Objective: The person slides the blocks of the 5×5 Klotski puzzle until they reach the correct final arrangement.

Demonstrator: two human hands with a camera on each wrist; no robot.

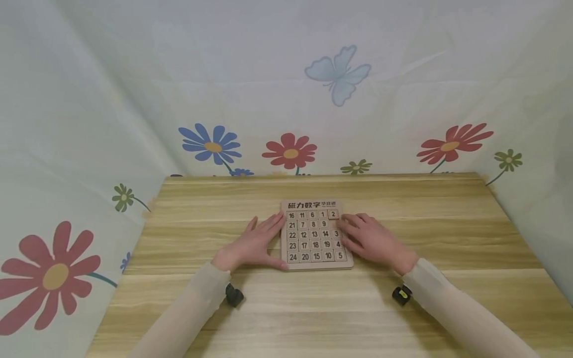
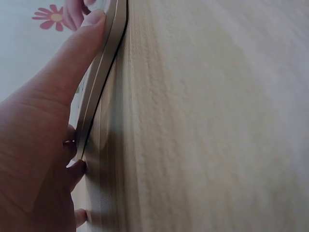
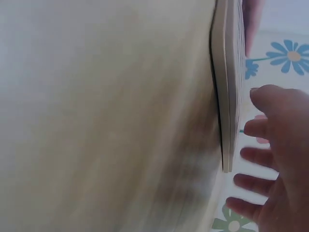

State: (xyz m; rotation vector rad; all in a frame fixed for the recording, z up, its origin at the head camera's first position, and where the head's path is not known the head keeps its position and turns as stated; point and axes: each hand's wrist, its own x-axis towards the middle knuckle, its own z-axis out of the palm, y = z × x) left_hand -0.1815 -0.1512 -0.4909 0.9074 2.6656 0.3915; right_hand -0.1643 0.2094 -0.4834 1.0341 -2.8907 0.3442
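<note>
A wooden number sliding puzzle [image 1: 314, 265] lies flat on the table, with rows of square numbered tiles under a printed heading. Along its left edge rests my left hand [image 1: 252, 244], fingers stretched out and thumb on the near left corner; in the left wrist view the thumb [image 2: 72, 58] presses the frame's rim. My right hand [image 1: 373, 239] is at the right edge, fingertips over the right column beside a gap below the tile marked 2 [image 1: 333, 214]. In the right wrist view its fingers are spread and lightly bent, pinching nothing. Whether a fingertip touches a tile is unclear.
The wood-grain table [image 1: 295, 318] extends around the puzzle on all sides. Behind and at the left hangs a pale cloth [image 1: 250, 74] printed with flowers and a butterfly. Small black devices [image 1: 234, 295] are strapped at both wrists.
</note>
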